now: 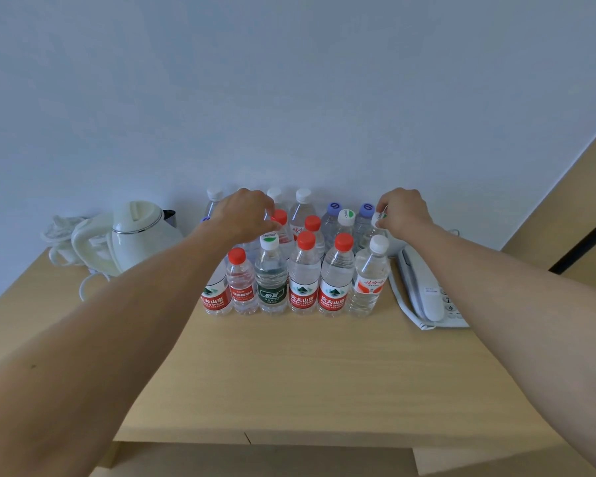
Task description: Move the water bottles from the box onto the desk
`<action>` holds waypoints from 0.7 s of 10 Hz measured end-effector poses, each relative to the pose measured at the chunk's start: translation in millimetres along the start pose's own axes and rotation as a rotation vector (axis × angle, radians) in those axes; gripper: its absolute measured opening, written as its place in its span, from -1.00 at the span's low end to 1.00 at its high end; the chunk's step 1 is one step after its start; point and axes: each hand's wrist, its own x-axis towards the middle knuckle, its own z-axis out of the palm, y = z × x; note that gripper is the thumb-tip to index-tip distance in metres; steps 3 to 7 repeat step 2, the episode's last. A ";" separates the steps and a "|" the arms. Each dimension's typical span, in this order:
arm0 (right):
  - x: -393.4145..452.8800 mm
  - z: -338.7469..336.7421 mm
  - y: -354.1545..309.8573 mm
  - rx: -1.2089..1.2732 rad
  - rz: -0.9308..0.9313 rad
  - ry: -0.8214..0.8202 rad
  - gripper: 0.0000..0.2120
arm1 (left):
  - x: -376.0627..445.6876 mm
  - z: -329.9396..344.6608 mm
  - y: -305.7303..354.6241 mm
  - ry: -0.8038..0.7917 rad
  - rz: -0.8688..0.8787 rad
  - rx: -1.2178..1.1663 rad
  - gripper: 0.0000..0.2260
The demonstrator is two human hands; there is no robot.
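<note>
I am seeing the water bottles (303, 263) standing upright in tight rows at the far middle of the desk (307, 366), against the wall. My left hand (246, 213) is curling its fingers over a red-capped bottle (280, 222) in a middle row. My right hand (401, 210) is pinching the white cap of a bottle (375, 226) at the right end. A white kettle (140, 235) is sitting far left, a telephone (424, 287) just right of the bottles.
</note>
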 end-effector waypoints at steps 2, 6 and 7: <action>0.3 7.4 2.5 0.085 0.045 0.003 -0.77 | -1.0 -0.8 -0.1 0.028 -0.004 -0.018 -0.65; 0.3 7.4 2.5 0.085 0.045 0.003 -0.77 | -1.0 -0.8 -0.1 0.028 -0.004 -0.018 -0.65; 0.3 7.4 2.5 0.085 0.045 0.003 -0.77 | -1.0 -0.8 -0.1 0.028 -0.004 -0.018 -0.65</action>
